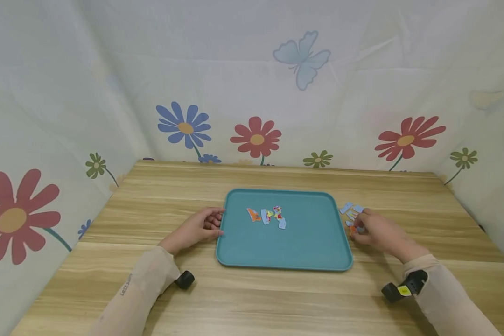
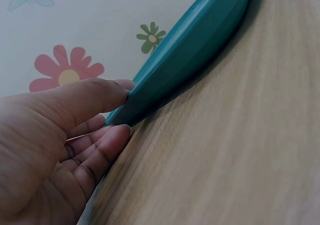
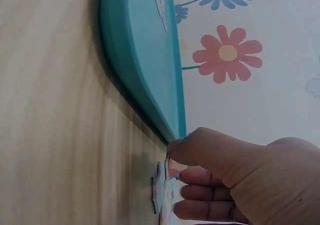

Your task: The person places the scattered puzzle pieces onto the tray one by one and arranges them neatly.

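Observation:
A teal tray (image 1: 311,252) lies on the wooden table. My left hand (image 1: 199,227) holds its left edge, the thumb on the rim and the fingertips low at its side, as the left wrist view shows. Beyond the tray's right edge, my right hand (image 1: 378,232) pinches a puzzle piece with orange on it (image 3: 175,169) between thumb and forefinger. Several loose light-blue puzzle pieces (image 1: 346,208) lie about those fingers, partly hidden by them. On the tray, an orange piece (image 1: 253,214) sits left of a small group of joined pieces (image 1: 265,217).
The wooden table (image 1: 277,303) runs back to a pale cloth (image 1: 218,60) printed with flowers and a butterfly. A black wrist camera (image 1: 185,280) sits by the left sleeve, another black camera (image 1: 390,292) by the right.

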